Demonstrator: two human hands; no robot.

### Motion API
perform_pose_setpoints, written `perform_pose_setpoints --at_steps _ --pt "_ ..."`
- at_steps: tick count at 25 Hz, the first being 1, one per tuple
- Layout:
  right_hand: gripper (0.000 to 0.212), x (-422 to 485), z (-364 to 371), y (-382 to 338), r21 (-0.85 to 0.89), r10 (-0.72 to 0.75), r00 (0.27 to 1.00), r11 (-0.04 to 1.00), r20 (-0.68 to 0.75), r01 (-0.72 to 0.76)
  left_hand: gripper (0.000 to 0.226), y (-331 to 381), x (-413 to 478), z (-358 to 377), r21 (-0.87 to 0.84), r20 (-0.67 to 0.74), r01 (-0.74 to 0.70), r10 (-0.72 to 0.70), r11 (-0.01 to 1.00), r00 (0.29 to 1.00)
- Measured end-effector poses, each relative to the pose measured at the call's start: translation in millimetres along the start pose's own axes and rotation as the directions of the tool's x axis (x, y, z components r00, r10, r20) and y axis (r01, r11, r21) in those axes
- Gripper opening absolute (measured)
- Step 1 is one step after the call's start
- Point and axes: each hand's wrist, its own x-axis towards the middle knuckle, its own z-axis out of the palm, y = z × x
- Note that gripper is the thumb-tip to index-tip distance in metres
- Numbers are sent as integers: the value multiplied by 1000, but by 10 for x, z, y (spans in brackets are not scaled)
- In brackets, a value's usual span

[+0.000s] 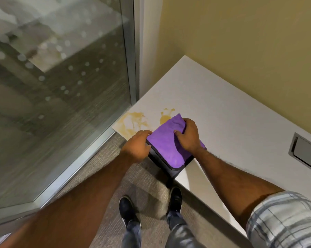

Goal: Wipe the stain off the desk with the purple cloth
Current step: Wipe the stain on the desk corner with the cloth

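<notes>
A folded purple cloth (166, 145) with a dark trim lies on the near corner of the white desk (231, 122), partly overhanging its edge. My right hand (187, 136) presses on the cloth's far side, fingers curled around its folded top. My left hand (136, 146) grips the cloth's left edge. Two yellow-brown stains mark the desk: a large one (133, 122) at the left corner and a smaller one (165, 116) just beyond the cloth, which partly covers it.
A glass wall with a metal frame (133, 68) runs along the desk's left end. A yellow wall (240, 42) backs the desk. A grey cable hatch (305, 152) sits in the desk at right. My shoes (175, 200) stand on carpet below.
</notes>
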Motion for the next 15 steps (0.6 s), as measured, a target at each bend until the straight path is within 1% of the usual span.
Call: perform_pose_setpoints --at_steps 2,3,5,6,7,8,9,10,11,12,15 --pt "72 -73 91 -48 -134 -7 998 991 -59 -1 55 -53 -24 -46 -12 -2 -12 12 1000 1000" --pt "77 -123 136 -85 -211 -25 996 977 -87 7 55 -81 -36 -66 -12 -8 -19 19 1000 1000" --pt "80 -239 261 -151 -325 -63 993 945 -100 28 53 -143 -67 -94 -12 -42 -37 36 999 998" --pt "83 -298 358 -155 -357 -61 995 934 -76 30 51 -178 -89 -99 -15 -73 -54 53 998 996" --pt "89 -356 460 -167 -375 -19 999 927 -35 4 50 -216 -114 -108 -13 -109 -76 74 997 991" --pt "98 -409 568 -164 -385 54 999 922 10 -46 48 -253 -144 -118 0 -145 -97 96 995 985" --pt "108 -451 676 -150 -402 124 991 911 52 -93 47 -291 -174 -132 31 -179 -124 127 992 976" --pt "114 -474 774 -122 -438 162 983 892 82 -110 45 -335 -192 -149 75 -205 -155 167 985 964" --pt "114 -482 840 -102 -484 167 980 870 103 -98 45 -380 -202 -170 119 -226 -179 202 977 953" --pt "110 -470 895 -82 -520 154 981 851 114 -73 45 -433 -201 -197 149 -246 -186 218 971 944" --pt "89 -406 959 -46 -540 117 989 840 91 -50 44 -563 -190 -296 158 -296 -122 165 980 941"
